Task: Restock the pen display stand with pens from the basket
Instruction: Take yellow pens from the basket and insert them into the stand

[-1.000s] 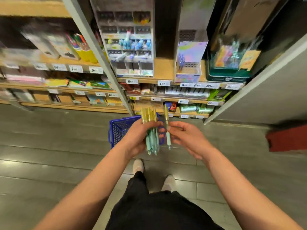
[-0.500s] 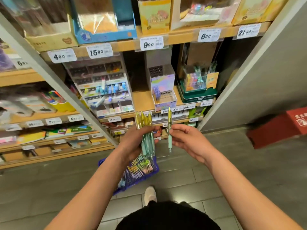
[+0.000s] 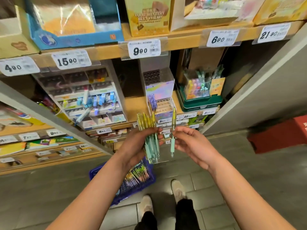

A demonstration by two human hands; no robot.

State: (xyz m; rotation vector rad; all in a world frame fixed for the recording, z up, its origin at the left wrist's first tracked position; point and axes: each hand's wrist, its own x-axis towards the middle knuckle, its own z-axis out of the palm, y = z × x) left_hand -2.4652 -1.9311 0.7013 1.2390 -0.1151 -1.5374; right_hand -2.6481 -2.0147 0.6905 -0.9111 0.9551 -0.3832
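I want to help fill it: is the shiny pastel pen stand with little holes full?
Not full. The shiny pastel pen stand holds a few purple pens at its left; the holes beside them are empty.

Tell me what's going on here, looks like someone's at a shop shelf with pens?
A person is restocking pens. The left hand grips a bunch of pens, and the right hand pinches a single pen upright beside it. The stand on the shelf ahead holds a few purple pens and has many empty holes. The basket sits on the floor below with more pens. No pen has reached the stand yet.
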